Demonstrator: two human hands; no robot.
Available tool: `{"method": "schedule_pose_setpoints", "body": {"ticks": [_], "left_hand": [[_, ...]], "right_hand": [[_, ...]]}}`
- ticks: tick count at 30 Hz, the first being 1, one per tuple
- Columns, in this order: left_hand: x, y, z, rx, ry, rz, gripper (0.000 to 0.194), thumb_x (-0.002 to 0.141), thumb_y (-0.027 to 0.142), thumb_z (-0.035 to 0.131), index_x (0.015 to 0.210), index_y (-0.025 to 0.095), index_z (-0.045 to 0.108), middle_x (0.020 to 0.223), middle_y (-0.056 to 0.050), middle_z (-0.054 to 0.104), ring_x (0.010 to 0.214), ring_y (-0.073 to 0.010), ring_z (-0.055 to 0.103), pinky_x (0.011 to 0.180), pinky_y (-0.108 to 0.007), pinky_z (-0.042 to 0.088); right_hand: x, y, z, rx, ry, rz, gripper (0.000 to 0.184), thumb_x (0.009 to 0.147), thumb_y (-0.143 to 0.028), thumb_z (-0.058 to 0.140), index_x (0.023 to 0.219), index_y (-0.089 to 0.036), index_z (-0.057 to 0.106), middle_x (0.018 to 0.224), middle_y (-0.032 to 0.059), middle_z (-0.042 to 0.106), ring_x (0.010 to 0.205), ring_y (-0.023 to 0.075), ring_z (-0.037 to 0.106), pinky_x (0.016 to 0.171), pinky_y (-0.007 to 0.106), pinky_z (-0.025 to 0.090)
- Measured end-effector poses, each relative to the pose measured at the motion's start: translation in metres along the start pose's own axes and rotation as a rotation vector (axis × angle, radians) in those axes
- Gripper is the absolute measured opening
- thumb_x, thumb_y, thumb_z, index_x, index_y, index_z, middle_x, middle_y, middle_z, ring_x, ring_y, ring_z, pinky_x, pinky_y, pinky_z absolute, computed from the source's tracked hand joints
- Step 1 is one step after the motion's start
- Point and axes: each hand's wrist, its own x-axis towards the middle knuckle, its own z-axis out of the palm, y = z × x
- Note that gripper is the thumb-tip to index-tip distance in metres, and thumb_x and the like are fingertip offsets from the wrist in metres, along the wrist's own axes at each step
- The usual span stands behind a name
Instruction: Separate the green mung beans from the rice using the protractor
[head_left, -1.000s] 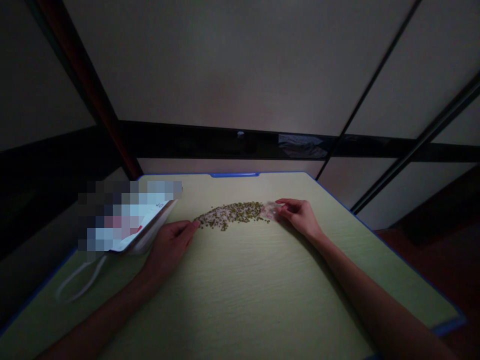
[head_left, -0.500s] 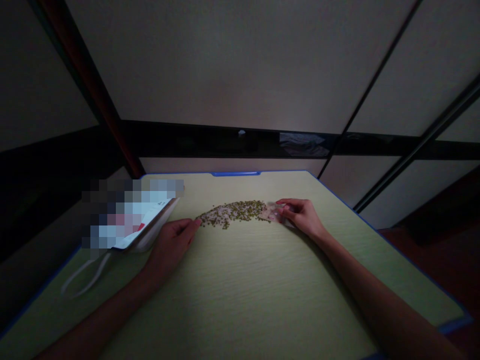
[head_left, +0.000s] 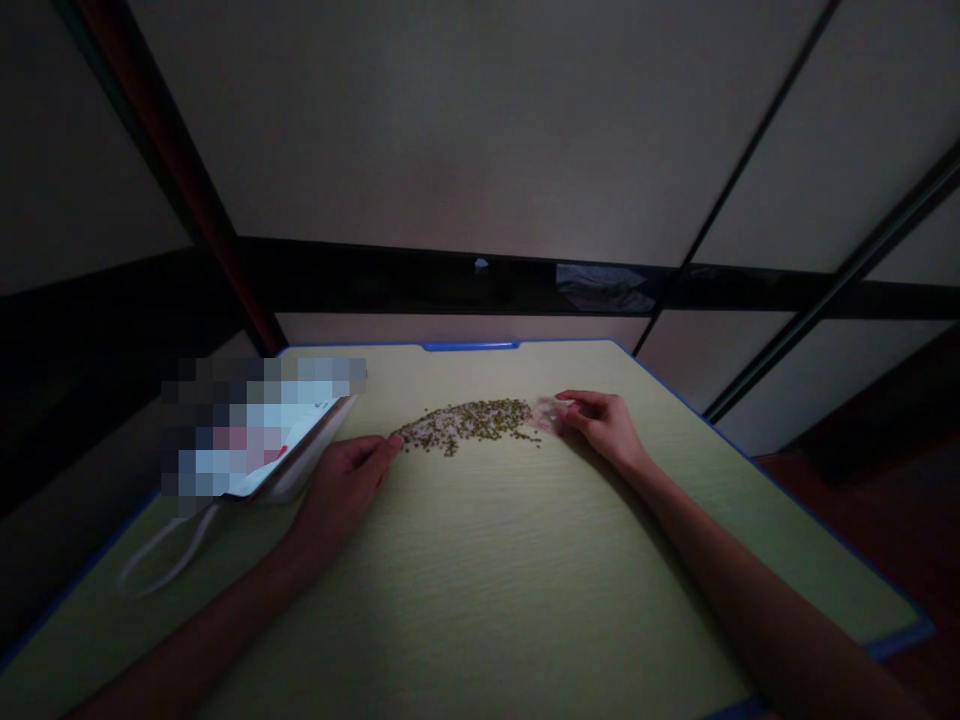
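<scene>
The tabletop (head_left: pixel 480 570) is light-coloured with a blue edge. A blue strip (head_left: pixel 470 346) is set at the middle of its far side.

Grains (head_left: pixel 465 425): located at the centre of the tabletop, spread in a long, curved band between the two hands. The band is green with pale patches, most marked in its left half; the nature of the patches cannot be made out. A few grains lie loose along the near side.

Left hand (head_left: pixel 349 475): positioned at the left end of the grains. Thumb and forefinger are pressed together at the tips, touching the end of the band. Whether anything is pinched between them cannot be told.

Right hand (head_left: pixel 606 428): positioned at the right end of the band. The thumb and curled fingers pinch the right part of a clear packet (head_left: pixel 544 414); the forefinger extends slightly above. The packet bears reddish marks, and its left end meets the grains.

Phone (head_left: pixel 300 425): located on the left side of the tabletop, beyond the left hand, tilted, with its screen lit and partly masked by blur blocks. A pale support (head_left: pixel 304 465) is beneath it. A white strap (head_left: pixel 169 570) forms a loop on the near side.

Cabinet (head_left: pixel 465 120): stands behind the tabletop. Its dark recess contains a cloth (head_left: pixel 604 288) and a small white object (head_left: pixel 481 265).
</scene>
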Motion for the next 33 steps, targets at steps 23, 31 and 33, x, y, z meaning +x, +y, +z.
{"method": "schedule_pose_setpoints", "body": {"ticks": [23,31,33], "left_hand": [[-0.0023,0.0042,-0.0006,-0.023,0.020,0.001,0.036,0.070,0.038,0.048,0.042,0.020,0.034,0.035,0.008,0.031,0.034,-0.0072,0.029,0.036,-0.022,0.023],[-0.0025,0.0030,-0.0011,-0.004,0.009,0.006,0.036,0.071,0.038,0.047,0.043,0.020,0.034,0.036,0.008,0.031,0.034,-0.0071,0.030,0.036,-0.021,0.023],[-0.0015,0.0019,-0.0008,0.004,0.005,0.008,0.037,0.071,0.039,0.047,0.043,0.020,0.034,0.035,0.008,0.031,0.034,-0.0070,0.029,0.036,-0.021,0.023]], "right_hand": [[-0.0029,-0.0004,-0.0009,0.021,-0.093,-0.032,0.034,0.059,-0.033,0.060,0.080,-0.009,0.067,0.049,-0.0020,0.051,0.041,0.0077,0.040,0.039,0.021,0.030],[-0.0035,-0.0052,0.0012,0.025,-0.062,-0.010,0.033,0.057,-0.032,0.060,0.079,-0.009,0.066,0.048,-0.0026,0.050,0.041,0.0082,0.041,0.041,0.021,0.031],[-0.0035,-0.0041,0.0014,0.041,-0.079,-0.003,0.033,0.057,-0.032,0.060,0.080,-0.009,0.066,0.047,-0.0029,0.050,0.040,0.0081,0.040,0.040,0.021,0.031]]}}
